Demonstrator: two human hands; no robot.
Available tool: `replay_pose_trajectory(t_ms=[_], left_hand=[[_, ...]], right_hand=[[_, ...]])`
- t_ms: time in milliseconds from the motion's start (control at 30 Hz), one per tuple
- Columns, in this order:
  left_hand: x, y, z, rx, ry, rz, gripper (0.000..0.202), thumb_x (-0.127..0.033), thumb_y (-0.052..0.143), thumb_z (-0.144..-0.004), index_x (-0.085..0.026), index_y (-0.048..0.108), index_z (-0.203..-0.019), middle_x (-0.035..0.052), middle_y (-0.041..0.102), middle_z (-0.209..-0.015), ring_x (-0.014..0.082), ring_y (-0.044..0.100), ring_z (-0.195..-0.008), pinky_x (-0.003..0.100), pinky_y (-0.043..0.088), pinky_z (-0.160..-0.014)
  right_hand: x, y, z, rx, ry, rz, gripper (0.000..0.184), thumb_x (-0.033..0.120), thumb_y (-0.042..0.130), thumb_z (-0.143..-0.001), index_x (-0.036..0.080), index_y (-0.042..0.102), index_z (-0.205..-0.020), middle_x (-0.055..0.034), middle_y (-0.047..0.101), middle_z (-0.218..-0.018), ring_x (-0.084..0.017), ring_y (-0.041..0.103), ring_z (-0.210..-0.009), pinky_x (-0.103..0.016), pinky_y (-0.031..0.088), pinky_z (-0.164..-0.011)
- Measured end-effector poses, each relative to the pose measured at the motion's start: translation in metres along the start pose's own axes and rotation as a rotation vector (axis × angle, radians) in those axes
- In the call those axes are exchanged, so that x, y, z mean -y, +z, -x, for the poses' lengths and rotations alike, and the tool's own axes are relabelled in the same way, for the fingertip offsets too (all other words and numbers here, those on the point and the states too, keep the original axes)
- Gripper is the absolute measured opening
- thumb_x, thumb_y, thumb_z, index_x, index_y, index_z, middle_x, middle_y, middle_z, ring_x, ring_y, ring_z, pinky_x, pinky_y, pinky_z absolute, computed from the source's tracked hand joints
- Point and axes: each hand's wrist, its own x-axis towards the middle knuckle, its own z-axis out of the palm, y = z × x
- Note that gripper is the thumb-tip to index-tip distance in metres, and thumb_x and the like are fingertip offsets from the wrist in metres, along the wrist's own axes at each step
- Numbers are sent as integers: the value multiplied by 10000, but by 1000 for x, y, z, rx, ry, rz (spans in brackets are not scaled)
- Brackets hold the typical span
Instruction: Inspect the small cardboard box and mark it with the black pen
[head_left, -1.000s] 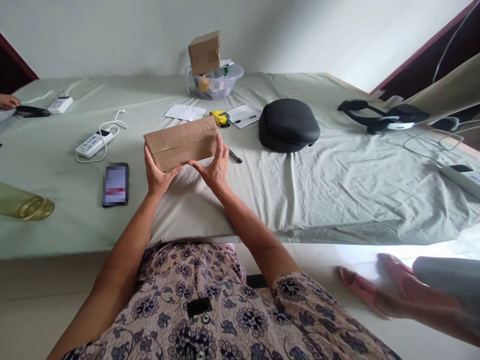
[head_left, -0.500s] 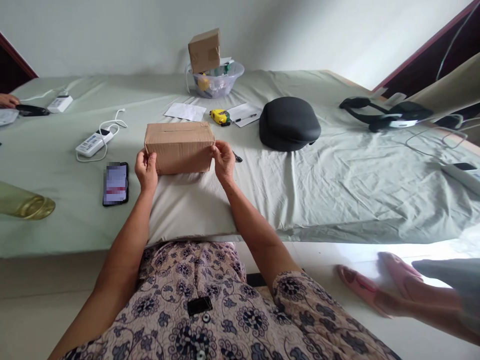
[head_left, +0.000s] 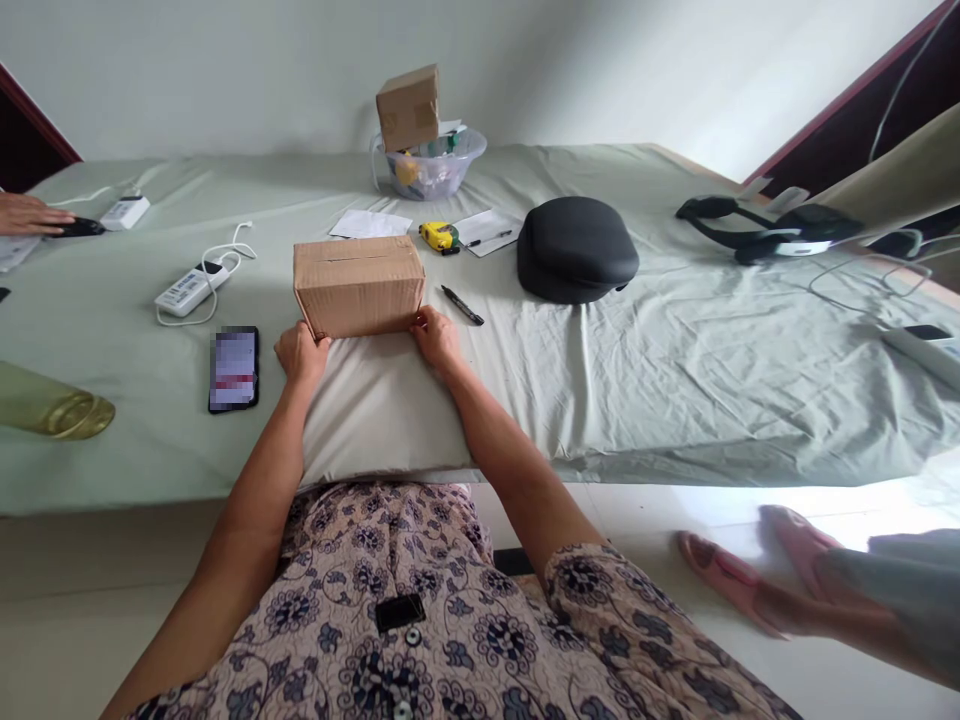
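A closed brown cardboard box (head_left: 360,288) stands on the pale green cloth in front of me. My left hand (head_left: 301,352) grips its lower left front corner, fingers curled. At the lower right front corner, my right hand (head_left: 435,335) pinches the box between thumb and fingers. The fingertips of both hands are partly hidden against the cardboard. A black marker pen (head_left: 462,305) lies just right of my right hand. To the left of my left hand lies a phone (head_left: 234,370) with a lit, blurred screen.
Behind the box are papers (head_left: 370,223), a yellow tape measure (head_left: 439,236) and a plastic basket (head_left: 427,180) with a small carton (head_left: 407,108) on it. A black case (head_left: 577,250) and a headset (head_left: 757,235) are rightward. Left are a power strip (head_left: 187,288), yellowish bottle (head_left: 60,405) and another person's hand (head_left: 30,215).
Both my hands have slid from the box's sides down to its lower front corners. The marker pen is now fully uncovered. At the far left, the other person's hand has reached further in.
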Motion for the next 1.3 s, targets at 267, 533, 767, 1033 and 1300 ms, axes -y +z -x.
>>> replay_pose_trajectory(t_ms=[267,533,767,1033,1300], left_hand=[[-23,8,16,-82,12,150,540,-443,824,-704,-204,511,-1073,234,697,-1172,473,656,-1185,627,498,-1025],[-54,2,33,-158,-58,26,679,-584,840,-704,-179,506,-1133,237,678,-1227,459,621,-1253,599,473,-1054],[-53,-9,30,-106,-79,11,583,-496,806,-783,-163,520,-1166,225,664,-1269,422,624,-1264,538,486,-1054],[-34,-2,21,-160,-13,138,450,-487,712,-865,-188,541,-1154,180,692,-1239,373,650,-1230,505,505,-1042],[-26,2,15,-157,6,213,368,-431,608,-944,-160,594,-1192,164,734,-1145,327,705,-1124,460,527,-1037]], right_hand=[[7,13,10,-160,-125,46,893,512,867,-718,210,471,-1459,-138,634,-1203,-309,622,-1148,-498,506,-1043],[17,26,21,-235,-90,228,1194,733,804,-700,216,248,-1621,-208,581,-1320,-399,562,-1277,-608,477,-1061],[-2,18,8,-237,-295,118,921,691,694,-846,232,368,-1575,-130,644,-1142,-281,642,-993,-509,554,-951],[-10,9,-5,-283,-369,-52,431,531,528,-989,241,638,-1289,-7,630,-802,-189,602,-785,-383,544,-822],[-2,5,-4,-269,-185,-190,335,519,508,-962,231,625,-1086,40,573,-702,-150,597,-670,-307,493,-719]])
